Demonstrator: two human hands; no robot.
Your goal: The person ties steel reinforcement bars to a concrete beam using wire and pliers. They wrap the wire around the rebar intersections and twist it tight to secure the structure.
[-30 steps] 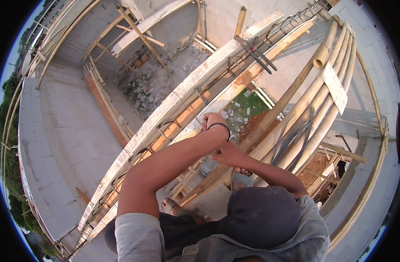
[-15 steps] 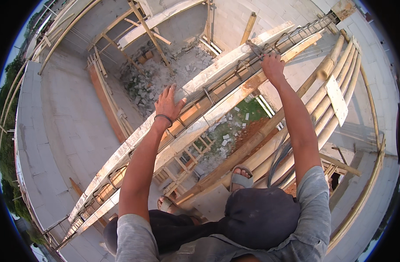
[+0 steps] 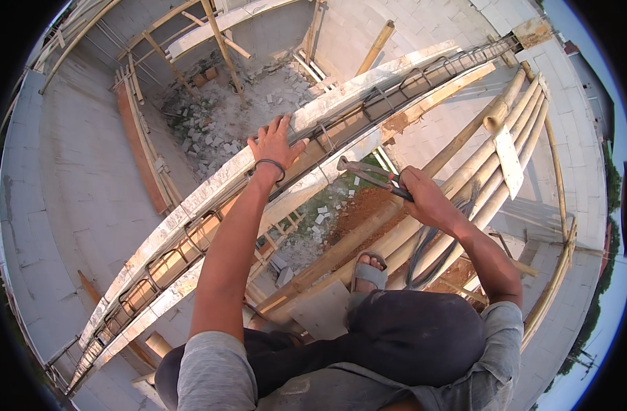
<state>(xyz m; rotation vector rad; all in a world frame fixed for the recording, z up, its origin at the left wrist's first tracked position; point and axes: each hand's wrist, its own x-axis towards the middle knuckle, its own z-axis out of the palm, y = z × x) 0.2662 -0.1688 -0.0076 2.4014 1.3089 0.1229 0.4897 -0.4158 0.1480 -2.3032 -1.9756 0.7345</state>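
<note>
My right hand (image 3: 426, 195) is closed round the dark handles of a pair of end-cutting pincers (image 3: 370, 171). Their rounded jaws point left, just over the near formwork board (image 3: 312, 181). With fingers spread, my left hand (image 3: 274, 147) rests on the top of the pale, mortar-stained far board (image 3: 354, 92). Between these two boards runs a long steel rebar cage (image 3: 327, 135) with stirrups, in a narrow trough. Part of the cage is hidden behind my left hand and forearm.
Bamboo poles (image 3: 464, 175) and a small plank (image 3: 324, 312) lie under me, my sandalled foot (image 3: 370, 274) among them. Bundled wire (image 3: 433, 250) hangs over the poles. Rubble (image 3: 211, 133) covers the ground far below. Block walls (image 3: 60, 198) stand around.
My right hand has drawn the pincers back toward me, from the upper right of the rebar cage to the near board. My left hand has shifted slightly right, onto the far board.
</note>
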